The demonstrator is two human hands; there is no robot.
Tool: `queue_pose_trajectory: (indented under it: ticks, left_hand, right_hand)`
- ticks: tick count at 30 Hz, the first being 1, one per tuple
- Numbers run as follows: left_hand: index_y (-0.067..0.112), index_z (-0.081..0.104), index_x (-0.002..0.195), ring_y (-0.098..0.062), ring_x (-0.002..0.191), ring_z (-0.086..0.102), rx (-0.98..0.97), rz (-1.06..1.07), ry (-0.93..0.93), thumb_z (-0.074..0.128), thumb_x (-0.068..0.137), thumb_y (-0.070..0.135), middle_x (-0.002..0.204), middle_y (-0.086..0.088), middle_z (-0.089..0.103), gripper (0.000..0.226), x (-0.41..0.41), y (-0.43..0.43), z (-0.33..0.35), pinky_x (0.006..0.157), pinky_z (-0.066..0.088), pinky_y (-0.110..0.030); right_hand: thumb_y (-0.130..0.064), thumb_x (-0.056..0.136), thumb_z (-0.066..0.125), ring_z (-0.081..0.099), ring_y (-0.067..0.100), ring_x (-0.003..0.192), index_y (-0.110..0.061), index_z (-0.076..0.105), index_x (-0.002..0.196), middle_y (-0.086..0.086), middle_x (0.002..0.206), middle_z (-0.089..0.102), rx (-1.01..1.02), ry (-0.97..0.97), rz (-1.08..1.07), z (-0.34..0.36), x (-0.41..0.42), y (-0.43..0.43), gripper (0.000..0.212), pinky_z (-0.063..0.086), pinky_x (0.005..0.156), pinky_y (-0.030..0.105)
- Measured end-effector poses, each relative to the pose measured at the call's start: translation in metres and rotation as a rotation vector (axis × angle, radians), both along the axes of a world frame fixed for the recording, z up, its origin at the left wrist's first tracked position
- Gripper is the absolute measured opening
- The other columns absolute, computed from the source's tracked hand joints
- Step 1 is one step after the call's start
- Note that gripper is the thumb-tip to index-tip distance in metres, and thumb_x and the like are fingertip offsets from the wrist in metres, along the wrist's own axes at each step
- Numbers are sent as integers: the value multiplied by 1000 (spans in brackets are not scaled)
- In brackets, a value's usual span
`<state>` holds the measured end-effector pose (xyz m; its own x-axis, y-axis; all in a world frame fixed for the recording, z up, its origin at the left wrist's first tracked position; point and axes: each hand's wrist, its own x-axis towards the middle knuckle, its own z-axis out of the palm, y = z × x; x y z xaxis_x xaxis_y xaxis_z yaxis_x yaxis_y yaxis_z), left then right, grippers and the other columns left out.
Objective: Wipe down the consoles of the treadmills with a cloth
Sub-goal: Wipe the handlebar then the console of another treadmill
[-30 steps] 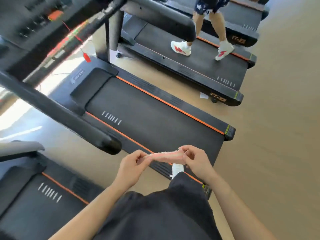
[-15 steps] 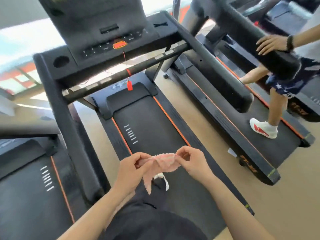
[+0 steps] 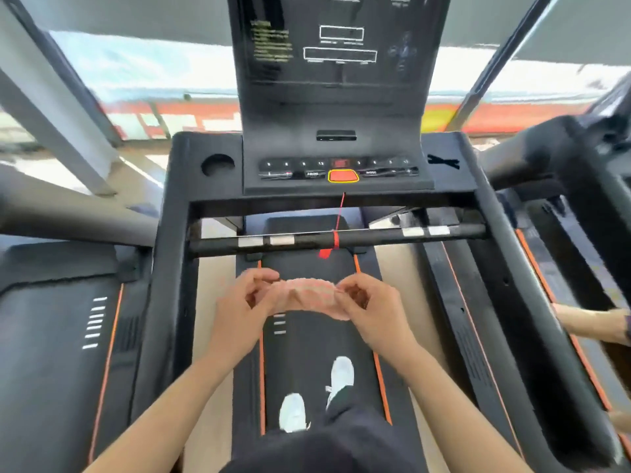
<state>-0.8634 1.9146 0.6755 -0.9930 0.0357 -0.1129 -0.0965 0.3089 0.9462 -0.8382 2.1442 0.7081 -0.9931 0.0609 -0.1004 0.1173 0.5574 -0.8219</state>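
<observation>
A small pink cloth (image 3: 307, 297) is stretched between both hands over the belt of the middle treadmill. My left hand (image 3: 244, 307) pinches its left end and my right hand (image 3: 370, 307) pinches its right end. Straight ahead stands the black console (image 3: 338, 97) with a dark display panel, a row of buttons (image 3: 338, 167) and an orange stop button (image 3: 343, 176). A red safety cord (image 3: 338, 220) hangs from it over the front crossbar (image 3: 341, 238). Both hands are below the crossbar and apart from the console.
I stand on the treadmill belt (image 3: 307, 363), with black side handrails (image 3: 170, 268) left and right. Another treadmill (image 3: 61, 336) lies at the left. At the right, on the neighbouring treadmill (image 3: 546, 302), another person's arm (image 3: 594, 324) shows. Windows are behind the console.
The view has swung from the side of the treadmills to face this console head-on, and I now stand on its belt. Both hands kept hold of the cloth.
</observation>
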Motion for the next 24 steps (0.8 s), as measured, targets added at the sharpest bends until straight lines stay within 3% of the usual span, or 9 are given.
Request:
queue_pose_trajectory:
  ticks: [4, 13, 16, 20, 24]
  left_hand:
    - [41, 64, 93, -17, 81, 70, 71, 172, 38, 69, 93, 15, 85, 7, 72, 27, -60, -2, 10, 77, 61, -49]
    - [19, 78, 100, -16, 85, 73, -59, 426, 129, 70, 92, 7, 89, 6, 78, 17, -198, 2, 35, 82, 60, -41]
    - [19, 78, 105, -13, 91, 73, -102, 461, 183, 70, 93, 10, 96, 6, 78, 17, -240, 0, 44, 85, 60, -36]
    - [20, 77, 109, -11, 92, 72, -126, 526, 214, 68, 95, 17, 98, 6, 77, 17, -289, -5, 56, 86, 57, -25]
    - [19, 76, 110, -4, 91, 69, -87, 514, 223, 68, 96, 17, 98, 9, 75, 16, -333, -12, 67, 82, 49, -11]
  right_hand:
    - [-9, 92, 69, 61, 7, 70, -31, 66, 86, -19, 75, 65, -48, 81, 101, 17, -86, -11, 22, 45, 68, 17]
    - [-7, 92, 67, 72, 19, 72, -38, 64, 85, -6, 83, 72, -193, 218, 133, 42, -270, -20, 33, 61, 72, 45]
    - [-7, 93, 67, 72, 14, 69, -31, 67, 88, -7, 84, 72, -208, 274, 162, 55, -324, -23, 25, 61, 71, 43]
    - [-9, 93, 68, 68, 6, 84, -26, 70, 92, -12, 90, 72, -141, 387, 184, 77, -383, -32, 17, 57, 78, 23]
    - [-6, 93, 66, 67, 6, 90, -20, 72, 97, -7, 94, 72, -137, 516, 181, 100, -430, -44, 16, 51, 80, 15]
